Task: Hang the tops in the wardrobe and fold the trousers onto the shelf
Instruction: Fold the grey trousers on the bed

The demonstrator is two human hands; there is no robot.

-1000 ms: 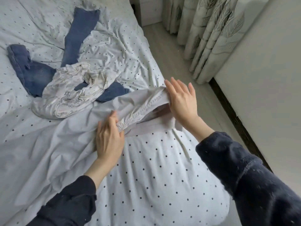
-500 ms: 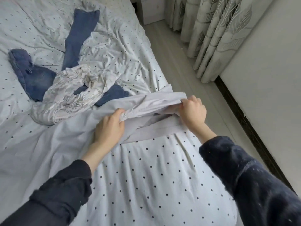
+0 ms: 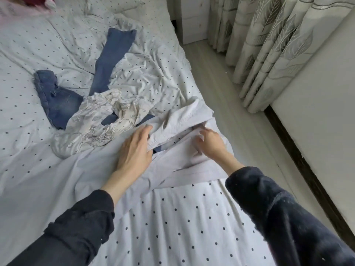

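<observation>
A pale lilac garment [image 3: 178,120] lies spread over the near side of the bed, its upper edge folded back. My left hand [image 3: 134,150] rests flat on it with fingers stretched out, thumb at the fold's edge. My right hand [image 3: 209,143] has its fingers curled into the cloth just under the fold. Blue jeans [image 3: 59,102] lie further back on the left, one leg reaching away up the bed. A crumpled white patterned top [image 3: 99,121] lies partly over the jeans. No wardrobe or shelf is in view.
The bed [image 3: 182,217] has a white sheet with dark dots. To its right runs a strip of pale floor [image 3: 240,116], then leaf-patterned curtains [image 3: 269,45] and a white wall with a dark skirting board [image 3: 299,156]. A white drawer unit [image 3: 194,22] stands at the far end.
My left hand has let go of the garment's edge and now lies flat on it. My right hand has moved in under the folded edge. The fold has shifted further up the bed.
</observation>
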